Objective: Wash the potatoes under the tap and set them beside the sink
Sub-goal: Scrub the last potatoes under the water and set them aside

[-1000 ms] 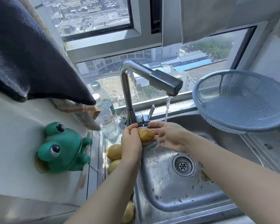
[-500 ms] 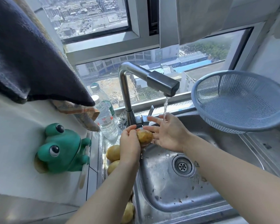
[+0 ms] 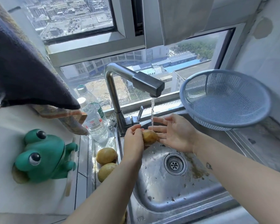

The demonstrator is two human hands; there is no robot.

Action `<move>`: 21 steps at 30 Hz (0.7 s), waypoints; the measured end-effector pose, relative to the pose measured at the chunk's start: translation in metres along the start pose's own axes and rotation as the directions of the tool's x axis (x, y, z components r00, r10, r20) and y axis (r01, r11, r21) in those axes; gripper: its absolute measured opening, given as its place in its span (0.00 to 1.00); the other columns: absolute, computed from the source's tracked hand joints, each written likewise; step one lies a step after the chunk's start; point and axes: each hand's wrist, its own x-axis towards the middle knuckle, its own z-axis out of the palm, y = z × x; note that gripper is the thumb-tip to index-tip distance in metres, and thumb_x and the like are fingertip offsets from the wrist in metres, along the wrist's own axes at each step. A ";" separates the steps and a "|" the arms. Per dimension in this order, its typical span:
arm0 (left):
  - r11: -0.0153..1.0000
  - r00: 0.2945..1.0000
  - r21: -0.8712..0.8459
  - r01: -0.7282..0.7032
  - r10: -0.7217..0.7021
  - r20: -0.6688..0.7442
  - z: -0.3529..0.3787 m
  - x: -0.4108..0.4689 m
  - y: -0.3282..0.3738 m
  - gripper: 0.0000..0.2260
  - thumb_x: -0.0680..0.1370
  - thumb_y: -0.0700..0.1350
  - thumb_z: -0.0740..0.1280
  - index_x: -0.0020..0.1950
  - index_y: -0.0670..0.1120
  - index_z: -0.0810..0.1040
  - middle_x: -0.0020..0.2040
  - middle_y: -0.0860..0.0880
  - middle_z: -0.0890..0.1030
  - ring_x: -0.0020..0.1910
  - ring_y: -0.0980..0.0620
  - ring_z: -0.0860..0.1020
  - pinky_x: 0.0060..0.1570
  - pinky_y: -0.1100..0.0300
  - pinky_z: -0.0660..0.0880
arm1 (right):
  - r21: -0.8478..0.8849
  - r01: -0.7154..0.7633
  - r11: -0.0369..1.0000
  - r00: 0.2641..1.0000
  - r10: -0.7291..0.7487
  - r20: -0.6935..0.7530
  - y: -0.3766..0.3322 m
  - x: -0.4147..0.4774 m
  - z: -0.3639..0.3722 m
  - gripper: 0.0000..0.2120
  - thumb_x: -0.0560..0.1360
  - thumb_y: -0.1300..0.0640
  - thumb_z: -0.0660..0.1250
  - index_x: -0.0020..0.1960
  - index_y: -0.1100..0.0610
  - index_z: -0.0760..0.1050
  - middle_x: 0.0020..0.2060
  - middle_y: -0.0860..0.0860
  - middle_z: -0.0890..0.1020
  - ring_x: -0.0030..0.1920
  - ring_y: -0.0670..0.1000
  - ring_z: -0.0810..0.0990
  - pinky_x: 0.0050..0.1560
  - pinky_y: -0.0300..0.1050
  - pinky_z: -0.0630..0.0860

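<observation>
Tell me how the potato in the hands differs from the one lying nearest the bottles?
The held potato is up over the sink, gripped by the left hand with the open right hand beside it; the ledge potato lies untouched left of the basin. The held potato is beside the tap stream; the ledge potato is away from it. The held potato looks browner, the ledge potato paler yellow. Both are oval and similar in size.
</observation>
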 end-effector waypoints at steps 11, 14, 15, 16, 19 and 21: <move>0.963 0.977 -0.160 0.215 -0.211 0.043 0.017 0.002 -0.001 0.10 0.78 0.40 0.61 0.40 0.46 0.80 0.38 0.44 0.80 0.38 0.48 0.78 0.38 0.56 0.77 | -0.203 0.065 0.977 0.995 -0.079 -0.058 0.028 0.009 0.007 0.15 0.79 0.59 0.57 0.61 0.63 0.76 0.51 0.58 0.78 0.50 0.54 0.75 0.55 0.49 0.70; 0.859 0.950 -0.418 0.296 -0.309 0.038 0.017 0.006 -0.001 0.08 0.79 0.35 0.60 0.47 0.42 0.78 0.38 0.43 0.79 0.38 0.47 0.77 0.38 0.55 0.76 | -0.238 0.154 0.959 0.985 -0.167 -0.036 0.036 0.004 0.013 0.13 0.78 0.63 0.61 0.62 0.63 0.74 0.52 0.57 0.81 0.52 0.51 0.79 0.61 0.47 0.73; 0.810 0.940 -0.495 0.315 -0.337 0.047 0.016 0.008 -0.001 0.08 0.79 0.34 0.59 0.50 0.42 0.76 0.39 0.43 0.79 0.38 0.47 0.77 0.37 0.54 0.75 | -0.271 0.167 0.948 0.985 -0.175 -0.007 0.040 0.002 0.013 0.14 0.77 0.65 0.63 0.62 0.61 0.74 0.53 0.56 0.81 0.54 0.51 0.79 0.63 0.47 0.73; 0.774 0.932 -0.543 0.326 -0.358 0.050 0.014 0.011 -0.001 0.09 0.80 0.34 0.57 0.51 0.43 0.75 0.40 0.43 0.79 0.38 0.47 0.78 0.36 0.54 0.75 | -0.333 0.176 0.926 0.984 -0.179 0.022 0.042 -0.002 0.013 0.16 0.76 0.66 0.65 0.62 0.57 0.74 0.54 0.54 0.81 0.55 0.50 0.80 0.63 0.45 0.73; 0.752 0.931 -0.566 0.339 -0.354 0.088 0.012 0.014 0.000 0.10 0.81 0.36 0.56 0.55 0.45 0.75 0.44 0.45 0.80 0.41 0.47 0.79 0.34 0.52 0.75 | -0.673 0.201 0.712 0.969 -0.246 0.029 0.043 -0.007 0.007 0.23 0.73 0.61 0.70 0.64 0.46 0.69 0.55 0.46 0.80 0.56 0.45 0.79 0.61 0.41 0.74; 0.766 0.937 -0.545 0.341 -0.326 0.129 0.012 0.013 0.001 0.10 0.82 0.37 0.57 0.58 0.46 0.74 0.47 0.45 0.80 0.41 0.47 0.79 0.33 0.54 0.76 | -0.824 0.210 0.526 0.947 -0.320 0.037 0.041 -0.008 0.003 0.26 0.74 0.56 0.70 0.68 0.47 0.66 0.56 0.45 0.78 0.55 0.44 0.77 0.56 0.33 0.72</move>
